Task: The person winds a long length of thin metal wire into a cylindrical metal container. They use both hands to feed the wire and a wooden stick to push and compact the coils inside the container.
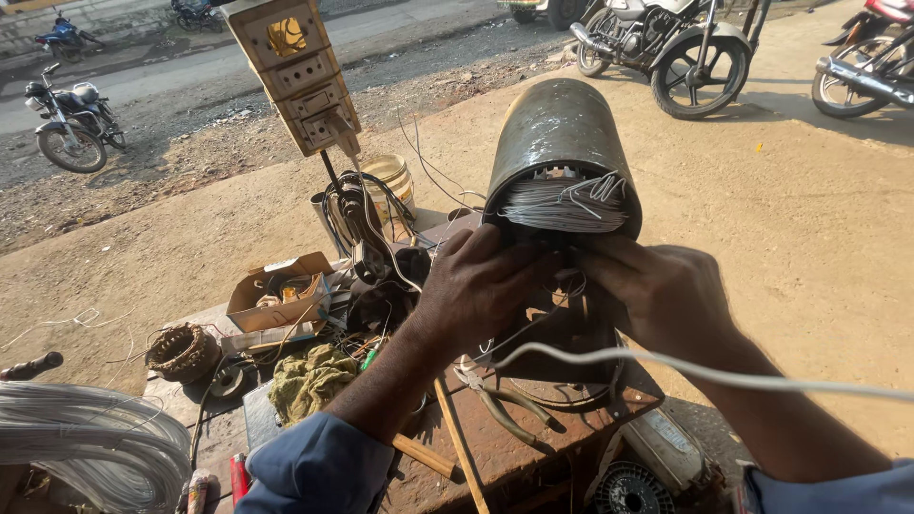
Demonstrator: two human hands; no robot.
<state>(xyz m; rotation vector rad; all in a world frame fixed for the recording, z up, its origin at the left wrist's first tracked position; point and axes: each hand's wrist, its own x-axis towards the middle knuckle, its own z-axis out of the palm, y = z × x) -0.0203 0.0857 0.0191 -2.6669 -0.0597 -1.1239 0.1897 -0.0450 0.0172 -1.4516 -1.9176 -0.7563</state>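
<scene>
At the near left edge lies a coil of silvery wire [81, 433]. Right of it, on the cluttered bench [533, 447], sits a small brown winding [181, 350], then an open cardboard box [276, 300] and a crumpled green rag [309, 379]. Behind these a tilted switchboard [300, 76] stands up on a post, with black cables [357, 214] hanging beneath it and a yellowish bucket [392, 179] just behind.

The left hand [476, 290] reaches in from the near left in a blue sleeve, its fingers curled onto the wires at the open mouth of the stator [562, 157]. The stator is a dull grey metal cylinder standing tilted in the middle of the bench, its open end toward the person, with a bundle of pale windings [562, 203] showing inside. The fingertips are hidden against the wires, so I cannot tell how tightly the left hand grips.

A pair of pliers [505, 409] lies on the bench near the left wrist, beside a wooden stick [459, 443].

The right hand [666, 295] comes from the near right and presses at the same mouth, fingers bent onto the wires, touching the left hand's fingertips; its hold is likewise hidden. A white cable [705, 371] crosses in front of the right forearm.

Far right, motorcycles [666, 48] stand on the dirt ground.
</scene>
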